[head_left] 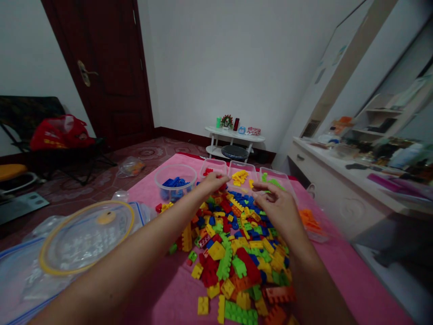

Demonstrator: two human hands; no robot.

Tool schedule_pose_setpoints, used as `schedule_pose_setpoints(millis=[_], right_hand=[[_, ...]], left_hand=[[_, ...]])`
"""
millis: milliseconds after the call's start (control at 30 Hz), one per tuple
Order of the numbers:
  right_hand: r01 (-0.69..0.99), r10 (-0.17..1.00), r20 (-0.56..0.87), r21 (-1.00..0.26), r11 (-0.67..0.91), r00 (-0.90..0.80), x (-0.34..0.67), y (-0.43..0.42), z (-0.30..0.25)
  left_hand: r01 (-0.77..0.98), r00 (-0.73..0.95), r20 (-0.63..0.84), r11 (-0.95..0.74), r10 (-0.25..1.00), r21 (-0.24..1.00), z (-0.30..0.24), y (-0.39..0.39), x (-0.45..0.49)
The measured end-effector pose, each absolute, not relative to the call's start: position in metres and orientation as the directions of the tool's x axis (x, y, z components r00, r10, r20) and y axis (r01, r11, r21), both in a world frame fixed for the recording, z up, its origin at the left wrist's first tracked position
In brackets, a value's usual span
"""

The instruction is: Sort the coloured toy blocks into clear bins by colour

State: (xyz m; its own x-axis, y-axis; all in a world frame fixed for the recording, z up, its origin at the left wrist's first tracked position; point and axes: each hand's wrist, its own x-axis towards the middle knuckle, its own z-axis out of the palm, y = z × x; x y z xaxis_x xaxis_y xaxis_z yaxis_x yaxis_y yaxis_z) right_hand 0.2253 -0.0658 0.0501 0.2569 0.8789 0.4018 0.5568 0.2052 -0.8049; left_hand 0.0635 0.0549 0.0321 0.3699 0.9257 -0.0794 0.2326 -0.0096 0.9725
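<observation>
A large heap of red, yellow, blue, green and orange toy building bricks (233,239) lies between my forearms. My left hand (215,181) reaches over its far edge, fingers drawn together; what they hold, if anything, is hidden. To its right hovers my right hand (275,201), its thumb and fingers curved and apart. Close to those fingertips is a small yellow brick (251,183); whether they touch it I cannot tell. Behind my hands are clear trays with red bricks (208,171), yellow bricks (239,177) and green bricks (273,180).
A round clear tub (158,180) with blue bricks stands at the left. Orange bricks (309,220) fill a tray at the right. A yellow-rimmed lid (43,253) lies on plastic bags at the left. A white dresser (324,176) borders the pink-covered table (352,271).
</observation>
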Motion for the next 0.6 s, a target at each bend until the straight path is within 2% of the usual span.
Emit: schedule_pose_setpoints(millis=[133, 200, 267, 300, 433, 600], right_hand=[[0.533, 0.877, 0.377, -0.828, 0.175, 0.298, 0.228, -0.068, 0.055], [0.533, 0.869, 0.385, -0.828, 0.176, 0.311, 0.23, -0.068, 0.054], [0.553, 0.859, 0.407, -0.812, 0.185, 0.311, 0.233, -0.066, 0.052], [0.576, 0.853, 0.424, -0.795, 0.189, 0.306, 0.235, -0.065, 0.049], [0.73, 0.86, 0.467, -0.659, 0.182, 0.207, 0.235, -0.054, 0.03], [0.863, 0.956, 0.289, -0.47, 0.183, -0.046, 0.22, -0.044, -0.008]], left_hand=[[0.434, 0.281, 0.103, -0.223, 0.954, 0.873, 0.058, 0.095, 0.068], [0.597, 0.251, 0.26, -0.361, 0.932, 0.716, 0.061, 0.101, 0.069], [0.69, 0.322, 0.382, -0.491, 0.866, 0.532, 0.057, 0.094, 0.071], [0.698, 0.383, 0.397, -0.543, 0.834, 0.466, 0.052, 0.086, 0.072], [0.69, 0.577, 0.253, -0.63, 0.776, 0.357, 0.028, 0.041, 0.072], [0.759, 0.594, 0.172, -0.619, 0.785, 0.203, 0.003, 0.008, 0.066]])
